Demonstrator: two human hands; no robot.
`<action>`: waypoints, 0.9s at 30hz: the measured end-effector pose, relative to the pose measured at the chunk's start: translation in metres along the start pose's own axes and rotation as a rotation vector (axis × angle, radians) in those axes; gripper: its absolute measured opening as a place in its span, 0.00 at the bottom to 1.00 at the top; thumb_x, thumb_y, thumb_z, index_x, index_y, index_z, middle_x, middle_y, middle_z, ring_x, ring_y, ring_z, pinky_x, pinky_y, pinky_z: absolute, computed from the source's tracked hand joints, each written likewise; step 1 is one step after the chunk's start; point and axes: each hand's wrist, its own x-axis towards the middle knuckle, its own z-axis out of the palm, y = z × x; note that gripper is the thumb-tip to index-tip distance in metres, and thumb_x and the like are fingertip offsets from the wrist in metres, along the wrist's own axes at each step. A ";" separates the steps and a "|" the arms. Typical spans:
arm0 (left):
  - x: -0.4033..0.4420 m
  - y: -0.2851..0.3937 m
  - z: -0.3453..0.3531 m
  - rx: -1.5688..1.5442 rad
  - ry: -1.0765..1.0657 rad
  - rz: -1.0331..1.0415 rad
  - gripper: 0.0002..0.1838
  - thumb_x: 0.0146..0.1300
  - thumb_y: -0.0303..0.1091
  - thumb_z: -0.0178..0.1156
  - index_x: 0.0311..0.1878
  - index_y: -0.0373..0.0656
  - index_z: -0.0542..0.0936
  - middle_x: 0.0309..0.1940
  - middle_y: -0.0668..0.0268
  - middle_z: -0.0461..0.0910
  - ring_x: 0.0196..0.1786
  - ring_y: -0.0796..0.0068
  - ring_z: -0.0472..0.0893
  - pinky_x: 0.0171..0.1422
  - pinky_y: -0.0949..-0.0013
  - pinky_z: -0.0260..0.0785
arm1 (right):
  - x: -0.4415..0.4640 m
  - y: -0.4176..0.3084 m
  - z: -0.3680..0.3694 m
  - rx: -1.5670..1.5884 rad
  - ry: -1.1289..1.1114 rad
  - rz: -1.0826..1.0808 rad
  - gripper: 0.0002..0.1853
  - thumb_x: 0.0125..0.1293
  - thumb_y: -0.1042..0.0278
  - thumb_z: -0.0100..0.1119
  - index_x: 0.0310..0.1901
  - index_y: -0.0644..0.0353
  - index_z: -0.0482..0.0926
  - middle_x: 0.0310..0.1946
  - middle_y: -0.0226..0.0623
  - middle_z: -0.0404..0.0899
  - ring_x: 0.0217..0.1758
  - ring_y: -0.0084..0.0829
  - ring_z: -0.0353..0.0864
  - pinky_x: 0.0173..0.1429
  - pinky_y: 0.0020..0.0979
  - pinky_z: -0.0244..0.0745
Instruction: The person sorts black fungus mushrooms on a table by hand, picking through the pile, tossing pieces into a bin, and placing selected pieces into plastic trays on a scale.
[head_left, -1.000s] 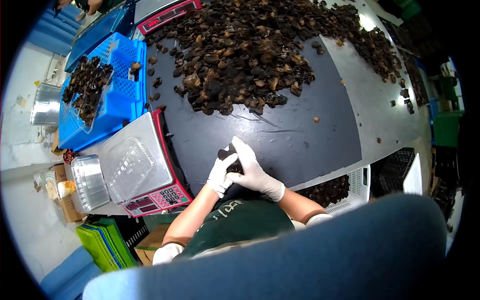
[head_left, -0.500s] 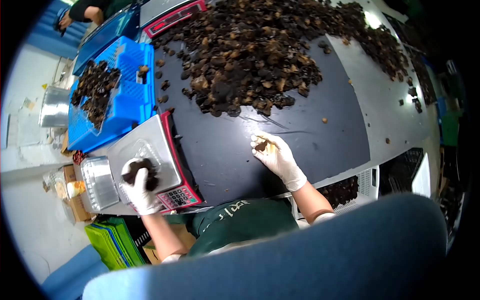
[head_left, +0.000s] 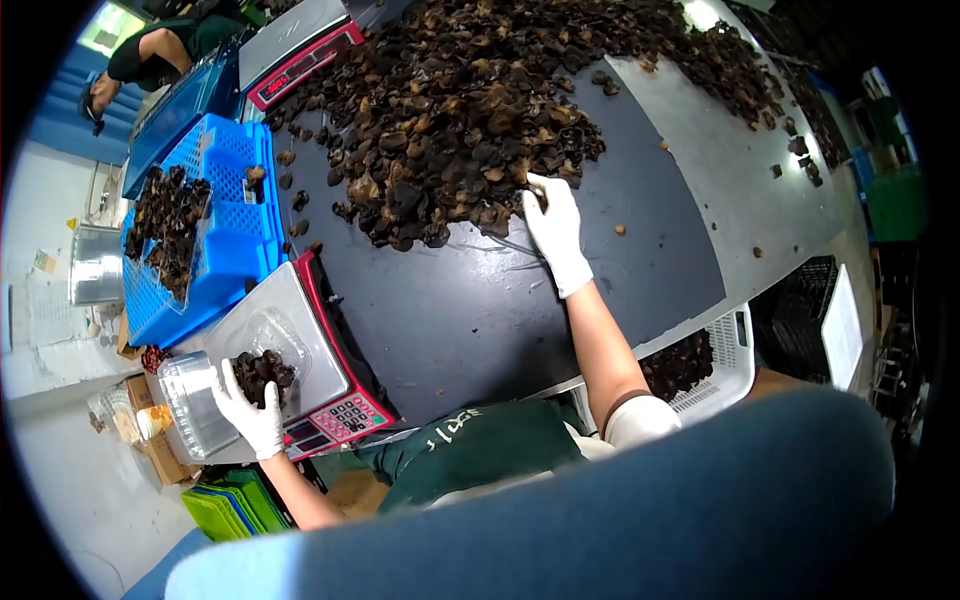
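My left hand [head_left: 248, 412], in a white glove, has its thumb and fingers spread around a small heap of dark wood ear mushrooms [head_left: 262, 376]. That heap lies in a clear plastic tray [head_left: 285, 328] on the metal plate of a red-edged digital scale [head_left: 322, 358]. My right hand [head_left: 556, 228], gloved too, is at the near edge of a large pile of brown-black wood ear mushrooms [head_left: 450, 150]. Its thumb and forefinger are apart; the fingertips reach the pile, and I see nothing held.
A blue crate [head_left: 235, 225] at the left carries a clear tray of mushrooms [head_left: 168, 225]. Clear containers [head_left: 195, 400] stand beside the scale. Behind is a second scale [head_left: 300, 62]. A white basket [head_left: 735, 360] sits at the right. Another person [head_left: 150, 55] is at the far left.
My left hand has lowered and released its clump of mushrooms into the tray. My right hand has moved up to the pile; the small piece it held is no longer seen. My view has shifted.
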 end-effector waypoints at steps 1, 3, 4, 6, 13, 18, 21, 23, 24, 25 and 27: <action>0.002 0.008 -0.005 -0.023 0.012 -0.038 0.43 0.56 0.53 0.67 0.72 0.43 0.65 0.69 0.46 0.61 0.71 0.43 0.61 0.76 0.47 0.50 | 0.003 0.002 0.005 -0.096 -0.032 -0.041 0.16 0.62 0.66 0.64 0.51 0.59 0.80 0.42 0.41 0.81 0.45 0.38 0.82 0.51 0.34 0.77; 0.007 0.028 -0.008 -0.079 0.107 -0.010 0.36 0.62 0.45 0.63 0.71 0.41 0.66 0.68 0.47 0.62 0.70 0.45 0.62 0.75 0.47 0.52 | 0.004 -0.004 0.020 -0.261 -0.147 -0.068 0.24 0.60 0.54 0.65 0.54 0.58 0.79 0.45 0.43 0.80 0.49 0.43 0.80 0.54 0.41 0.73; 0.013 0.045 -0.009 -0.137 0.144 0.001 0.34 0.64 0.42 0.62 0.71 0.40 0.66 0.68 0.47 0.63 0.70 0.46 0.63 0.75 0.48 0.53 | 0.001 -0.019 0.021 -0.353 -0.212 -0.087 0.26 0.59 0.49 0.64 0.56 0.55 0.78 0.49 0.42 0.78 0.50 0.42 0.77 0.53 0.42 0.69; 0.022 0.076 -0.002 -0.205 0.156 0.089 0.31 0.64 0.37 0.60 0.70 0.40 0.67 0.67 0.48 0.64 0.69 0.48 0.64 0.74 0.50 0.55 | -0.009 -0.041 0.028 -0.432 -0.386 -0.172 0.24 0.57 0.49 0.63 0.53 0.52 0.79 0.49 0.40 0.76 0.49 0.39 0.75 0.52 0.42 0.66; 0.070 0.185 0.089 -0.506 -0.069 0.126 0.27 0.62 0.33 0.63 0.66 0.47 0.73 0.69 0.52 0.62 0.72 0.50 0.61 0.76 0.52 0.52 | -0.087 -0.075 0.025 -0.124 -0.703 -0.545 0.09 0.58 0.55 0.63 0.36 0.49 0.83 0.40 0.32 0.73 0.44 0.36 0.72 0.48 0.38 0.64; 0.110 0.209 0.180 -0.502 -0.074 0.232 0.29 0.62 0.40 0.64 0.67 0.52 0.72 0.73 0.47 0.57 0.72 0.42 0.59 0.75 0.48 0.53 | -0.041 -0.077 0.017 -0.123 -0.514 -0.324 0.13 0.59 0.56 0.60 0.43 0.50 0.82 0.40 0.36 0.74 0.44 0.39 0.72 0.48 0.40 0.65; 0.100 0.215 0.213 -0.216 -0.195 0.307 0.32 0.60 0.50 0.62 0.69 0.60 0.71 0.74 0.47 0.54 0.70 0.32 0.59 0.73 0.45 0.55 | -0.026 -0.062 0.029 -0.177 -0.377 -0.205 0.22 0.55 0.58 0.63 0.53 0.51 0.79 0.54 0.41 0.74 0.58 0.45 0.69 0.58 0.44 0.64; 0.083 0.219 0.207 -0.182 -0.170 0.415 0.27 0.58 0.45 0.63 0.62 0.54 0.75 0.70 0.48 0.62 0.69 0.35 0.62 0.69 0.45 0.59 | -0.034 -0.055 0.040 -0.379 -0.305 -0.386 0.27 0.55 0.54 0.63 0.55 0.55 0.76 0.60 0.45 0.70 0.65 0.51 0.63 0.64 0.51 0.61; 0.073 0.217 0.205 -0.211 -0.152 0.449 0.24 0.58 0.43 0.63 0.58 0.50 0.77 0.67 0.49 0.66 0.67 0.37 0.64 0.68 0.45 0.61 | -0.044 -0.058 0.041 -0.342 -0.468 -0.362 0.29 0.54 0.53 0.65 0.57 0.57 0.75 0.65 0.46 0.67 0.70 0.56 0.58 0.69 0.58 0.56; 0.062 0.215 0.197 -0.305 -0.174 0.438 0.21 0.56 0.40 0.63 0.54 0.48 0.78 0.64 0.50 0.68 0.64 0.39 0.66 0.67 0.46 0.62 | -0.054 -0.061 0.035 -0.331 -0.542 -0.462 0.29 0.54 0.54 0.64 0.57 0.56 0.76 0.64 0.46 0.68 0.70 0.56 0.58 0.70 0.58 0.55; 0.033 0.205 0.180 -0.418 -0.225 0.467 0.16 0.53 0.33 0.63 0.47 0.44 0.78 0.58 0.51 0.72 0.59 0.42 0.70 0.65 0.47 0.64 | -0.082 -0.062 0.022 -0.209 -0.669 -0.581 0.27 0.54 0.55 0.64 0.56 0.53 0.78 0.63 0.44 0.68 0.71 0.55 0.58 0.73 0.60 0.52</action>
